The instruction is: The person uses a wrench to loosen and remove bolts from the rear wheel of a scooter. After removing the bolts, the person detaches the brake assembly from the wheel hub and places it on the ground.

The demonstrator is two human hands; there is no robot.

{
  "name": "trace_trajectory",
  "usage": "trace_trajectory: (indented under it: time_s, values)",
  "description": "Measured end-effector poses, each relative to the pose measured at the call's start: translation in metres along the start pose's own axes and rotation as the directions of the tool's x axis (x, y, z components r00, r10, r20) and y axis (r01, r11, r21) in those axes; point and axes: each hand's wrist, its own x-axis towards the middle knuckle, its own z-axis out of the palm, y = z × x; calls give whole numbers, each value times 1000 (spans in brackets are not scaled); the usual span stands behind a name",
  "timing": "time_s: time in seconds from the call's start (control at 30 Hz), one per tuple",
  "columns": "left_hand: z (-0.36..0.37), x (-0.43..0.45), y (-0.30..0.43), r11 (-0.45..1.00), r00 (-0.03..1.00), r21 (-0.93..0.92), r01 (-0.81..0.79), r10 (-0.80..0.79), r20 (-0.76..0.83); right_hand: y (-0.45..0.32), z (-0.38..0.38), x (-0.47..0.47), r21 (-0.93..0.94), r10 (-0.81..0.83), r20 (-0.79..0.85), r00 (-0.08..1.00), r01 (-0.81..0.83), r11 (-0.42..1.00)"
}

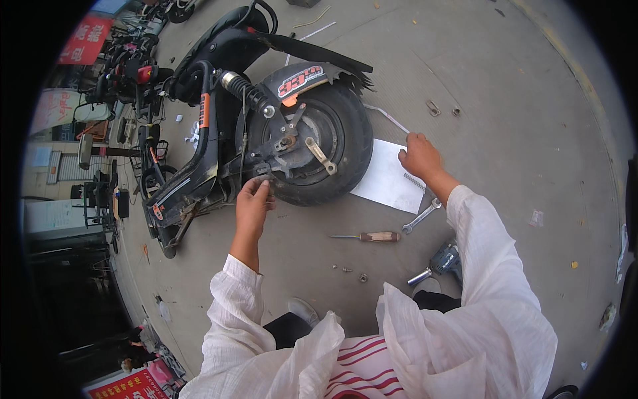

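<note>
A black scooter's rear wheel (356, 134) stands upright before me, with a shock absorber (244, 92) above its hub and a metal brake arm (320, 155) on the hub. My left hand (255, 199) is beside the tire's lower left, thumb and fingertips close together near the end of the swingarm area; whether they pinch something small is unclear. My right hand (421, 155) is closed at the end of a thin pale rod (389, 117), over a white sheet (386, 174). A coil spring (414, 182) lies on the sheet below that hand.
On the pavement lie a combination wrench (421, 216), a screwdriver (380, 237), small screws and a nut (363, 277), and metal fittings (433, 107). A cordless impact wrench (445, 260) is by my right foot. Other scooters (142, 75) stand at the left.
</note>
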Motion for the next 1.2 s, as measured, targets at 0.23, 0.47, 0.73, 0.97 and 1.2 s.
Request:
trace_trajectory:
  time_s: [0.23, 0.47, 0.73, 0.97, 1.2]
  values:
    - [42, 55, 62, 165, 672, 791, -589, 643, 367, -72, -13, 14, 360, -153, -229, 961, 230, 904]
    - [58, 65, 71, 131, 789, 847, -515, 459, 408, -64, -19, 16, 497, -82, -298, 951, 228, 837]
    - [43, 47, 88, 104, 750, 856, -506, 543, 378, -81, -34, 11, 776, -28, -260, 965, 227, 589]
    - [76, -31, 101, 407, 793, 685, -605, 390, 468, -136, -35, -35, 916, -500, 378, 779, -394, 79]
    - [34, -53, 42, 618, 774, 595, -514, 36, 632, -97, 0, -50, 631, -370, 663, 651, -219, 745]
